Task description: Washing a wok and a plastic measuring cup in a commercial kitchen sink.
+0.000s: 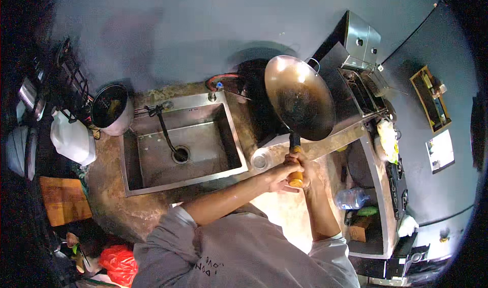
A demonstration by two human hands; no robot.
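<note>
A large metal wok [299, 93] is held up before me, tilted so that its browned inner face shows. Its handle [296, 179] has a black collar and a yellow-brown grip that points toward my body. My right hand [304, 162] is wrapped around the upper part of the grip. Lower down, my left hand [281, 175] holds the grip from the left side, its fingers partly behind it. Just left of the hands, a clear glass [261, 159] stands on the counter [240, 116] beside the sink.
A steel sink [198, 143] with a dark spout over its drain lies left. Beyond it are a pot [112, 110] and a white jug [72, 137]. A deep fryer [358, 89] stands behind the wok's right side. A plastic bottle [351, 199] lies under the right counter.
</note>
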